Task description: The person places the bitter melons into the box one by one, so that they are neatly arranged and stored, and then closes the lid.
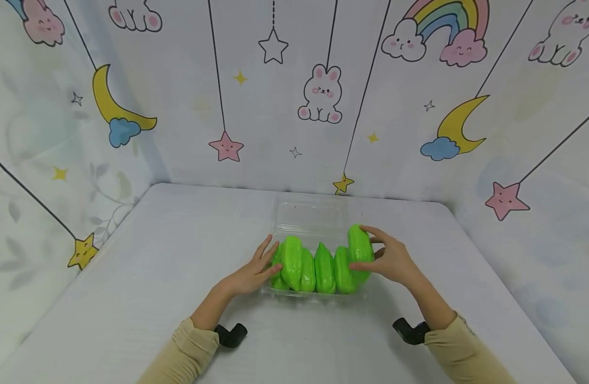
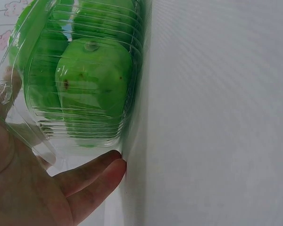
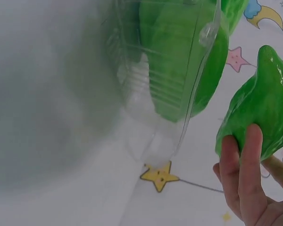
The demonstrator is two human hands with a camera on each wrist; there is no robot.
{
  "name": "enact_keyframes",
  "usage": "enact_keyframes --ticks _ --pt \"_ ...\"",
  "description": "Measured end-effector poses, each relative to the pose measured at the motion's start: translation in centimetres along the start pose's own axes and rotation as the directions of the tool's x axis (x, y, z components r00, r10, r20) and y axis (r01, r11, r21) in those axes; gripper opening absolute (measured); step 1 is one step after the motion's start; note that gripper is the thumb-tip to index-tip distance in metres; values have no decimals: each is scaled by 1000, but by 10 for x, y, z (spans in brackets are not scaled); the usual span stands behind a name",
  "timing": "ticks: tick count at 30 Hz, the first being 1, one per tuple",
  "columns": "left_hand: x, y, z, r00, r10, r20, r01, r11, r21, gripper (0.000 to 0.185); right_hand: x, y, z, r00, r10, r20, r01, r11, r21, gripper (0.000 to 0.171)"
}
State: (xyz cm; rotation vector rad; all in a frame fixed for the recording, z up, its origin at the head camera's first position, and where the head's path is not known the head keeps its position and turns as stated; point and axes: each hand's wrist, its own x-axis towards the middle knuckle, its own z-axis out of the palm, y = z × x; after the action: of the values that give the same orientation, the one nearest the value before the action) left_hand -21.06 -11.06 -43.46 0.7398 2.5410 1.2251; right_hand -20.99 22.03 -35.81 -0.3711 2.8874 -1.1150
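A clear plastic clamshell box (image 1: 308,216) lies open on the white table, its lid tipped back. Several glossy green fruit-shaped pieces (image 1: 318,269) stand in a row in its tray. My left hand (image 1: 256,272) rests with straight fingers against the left end of the box (image 2: 47,136), beside the leftmost green piece (image 2: 92,82). My right hand (image 1: 388,258) grips the rightmost green piece (image 1: 360,250) at the tray's right end, held higher than the others. In the right wrist view that green piece (image 3: 262,110) sits in my fingers (image 3: 243,169) beside the clear tray wall (image 3: 193,84).
The white table (image 1: 155,277) stands in a corner of walls (image 1: 179,106) papered with moons, stars, rabbits and a rainbow. Table edges run at the left and right. Black wrist mounts (image 1: 231,335) show near both tan sleeves.
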Motion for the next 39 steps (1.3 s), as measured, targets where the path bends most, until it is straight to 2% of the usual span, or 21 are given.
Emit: enact_keyframes --ticks 10,17,31,39 --pt "0 1 1 1000 -1 -2 1 1000 -7 66 8 -23 27 998 -51 22 51 999 -1 87" --pt "0 1 0 1000 4 -2 -4 1000 -14 66 13 -34 40 998 -49 41 47 998 36 87" --pt "0 1 0 1000 9 -1 -9 1000 -13 66 20 -42 61 999 -14 29 13 1000 14 91" --pt "1 -2 1 1000 8 3 -7 1000 -18 67 21 -43 72 998 -58 7 58 998 -29 92"
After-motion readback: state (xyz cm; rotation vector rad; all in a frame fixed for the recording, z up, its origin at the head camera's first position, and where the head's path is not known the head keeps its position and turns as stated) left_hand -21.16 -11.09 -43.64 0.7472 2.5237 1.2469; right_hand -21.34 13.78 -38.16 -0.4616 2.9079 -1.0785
